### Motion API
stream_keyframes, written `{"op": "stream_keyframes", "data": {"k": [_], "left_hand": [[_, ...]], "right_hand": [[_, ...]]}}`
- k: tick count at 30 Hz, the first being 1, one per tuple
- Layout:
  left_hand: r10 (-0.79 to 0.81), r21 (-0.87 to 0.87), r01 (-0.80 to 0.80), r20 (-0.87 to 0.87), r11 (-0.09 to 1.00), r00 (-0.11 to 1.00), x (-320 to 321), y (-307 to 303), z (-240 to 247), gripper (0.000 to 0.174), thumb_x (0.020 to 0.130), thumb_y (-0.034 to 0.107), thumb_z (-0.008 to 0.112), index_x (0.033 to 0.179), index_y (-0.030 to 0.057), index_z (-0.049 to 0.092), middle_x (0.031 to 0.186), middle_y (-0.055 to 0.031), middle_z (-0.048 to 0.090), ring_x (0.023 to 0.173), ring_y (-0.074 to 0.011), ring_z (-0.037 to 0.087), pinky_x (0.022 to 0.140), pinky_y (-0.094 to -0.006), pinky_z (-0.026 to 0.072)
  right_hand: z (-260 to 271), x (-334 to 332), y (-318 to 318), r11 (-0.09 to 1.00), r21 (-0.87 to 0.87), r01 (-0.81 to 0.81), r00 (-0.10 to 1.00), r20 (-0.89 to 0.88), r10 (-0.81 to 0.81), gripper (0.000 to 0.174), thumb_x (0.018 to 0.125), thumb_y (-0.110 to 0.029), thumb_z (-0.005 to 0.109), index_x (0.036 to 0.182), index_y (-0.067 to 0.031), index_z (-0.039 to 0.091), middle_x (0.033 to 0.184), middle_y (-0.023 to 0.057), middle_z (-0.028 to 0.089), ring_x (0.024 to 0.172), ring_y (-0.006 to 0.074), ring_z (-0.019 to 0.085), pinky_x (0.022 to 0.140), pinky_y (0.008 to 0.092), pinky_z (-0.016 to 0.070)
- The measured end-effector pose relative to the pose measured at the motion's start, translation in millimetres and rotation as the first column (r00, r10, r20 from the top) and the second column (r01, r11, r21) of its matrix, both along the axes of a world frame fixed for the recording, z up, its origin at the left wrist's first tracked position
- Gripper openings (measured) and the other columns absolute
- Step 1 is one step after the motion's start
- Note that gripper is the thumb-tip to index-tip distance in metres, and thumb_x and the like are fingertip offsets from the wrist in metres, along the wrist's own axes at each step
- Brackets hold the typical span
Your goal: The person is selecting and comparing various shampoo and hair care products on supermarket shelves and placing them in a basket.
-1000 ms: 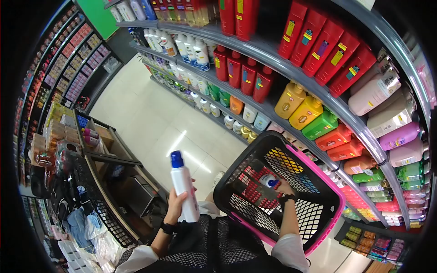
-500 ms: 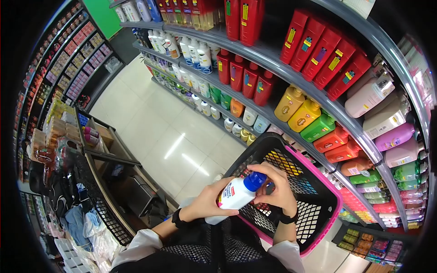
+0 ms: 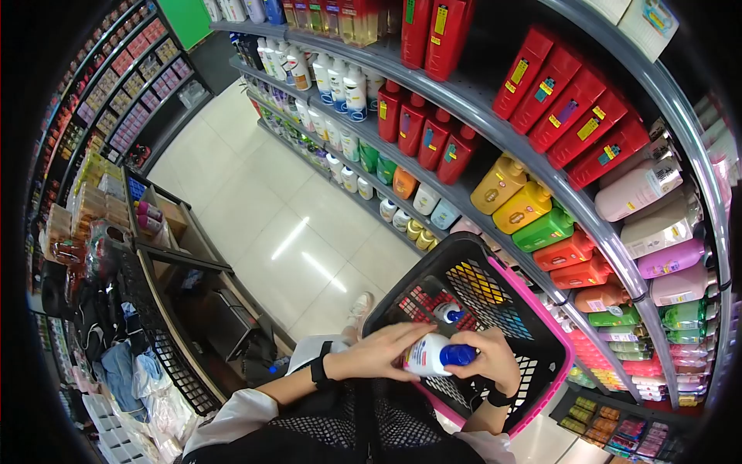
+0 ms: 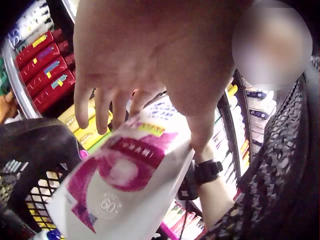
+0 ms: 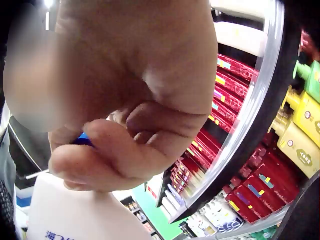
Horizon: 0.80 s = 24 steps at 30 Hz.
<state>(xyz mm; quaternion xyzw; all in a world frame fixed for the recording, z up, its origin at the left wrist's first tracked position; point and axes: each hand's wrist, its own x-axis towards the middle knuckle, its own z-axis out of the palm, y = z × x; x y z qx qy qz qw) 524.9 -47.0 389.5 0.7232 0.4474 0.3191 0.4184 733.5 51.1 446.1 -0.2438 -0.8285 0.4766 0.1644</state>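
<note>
A white bottle (image 3: 427, 356) with a blue cap (image 3: 457, 355) lies tilted between both hands, over the near side of the shopping basket (image 3: 533, 309). My left hand (image 3: 379, 352) holds its body between the thumb and long, nearly straight fingers. At the other end, the curled fingers of my right hand (image 3: 495, 357) pinch the cap. A pink-purple label (image 4: 127, 165) faces the left wrist view. Inside the black, pink-rimmed basket lies another white bottle (image 3: 446, 312) with a blue cap.
Shelves of red bottles (image 3: 568, 104), yellow bottles (image 3: 498, 185) and other pump bottles run along the right. On the left stands a wooden-edged counter (image 3: 185, 286) beside clothes and bags (image 3: 127, 379). A shoe (image 3: 359, 309) shows on the tiled floor (image 3: 255, 201).
The left hand brought the bottle from the left to the basket's near side. The right hand left the bottle inside the basket, came up and took the held bottle's cap; both hands then lowered slightly.
</note>
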Motion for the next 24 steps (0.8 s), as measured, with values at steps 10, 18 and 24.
{"op": "stream_keyframes", "data": {"k": [10,18,24], "left_hand": [[0.269,-0.223,-0.370,-0.382,0.902,0.884,-55,-10,-93,0.063,0.077,0.023,0.066,0.130,0.0077,0.036,0.115,-0.0223,0.050,0.095,-0.0384,0.056,0.081,-0.0416,0.0464],[0.290,-0.258,-0.367,-0.293,0.894,0.911,-56,-9,-100,0.057,0.076,0.022,0.068,0.126,0.0124,0.043,0.104,-0.0194,0.057,0.083,-0.0350,0.061,0.073,-0.0418,0.0488],[0.315,-0.349,-0.358,-0.174,0.866,0.933,-57,-6,-103,0.059,0.074,0.023,0.070,0.126,0.0147,0.044,0.107,-0.0177,0.057,0.087,-0.0315,0.062,0.076,-0.0392,0.0494]], "right_hand": [[-157,-17,38,0.971,0.095,0.220,0.895,0.376,-0.240,0.040,0.069,-0.025,0.073,0.097,-0.0074,0.051,0.072,0.0194,0.060,0.070,0.0361,0.061,0.059,0.0425,0.0464],[-337,-29,68,0.857,0.150,0.493,0.681,0.547,-0.487,0.050,0.069,-0.022,0.073,0.110,-0.0057,0.050,0.085,0.0244,0.062,0.081,0.0410,0.061,0.073,0.0462,0.0487],[-371,-30,77,0.794,0.228,0.564,0.533,0.634,-0.560,0.063,0.073,-0.020,0.070,0.126,-0.0063,0.039,0.090,0.0255,0.062,0.085,0.0410,0.060,0.075,0.0457,0.0489]]}}
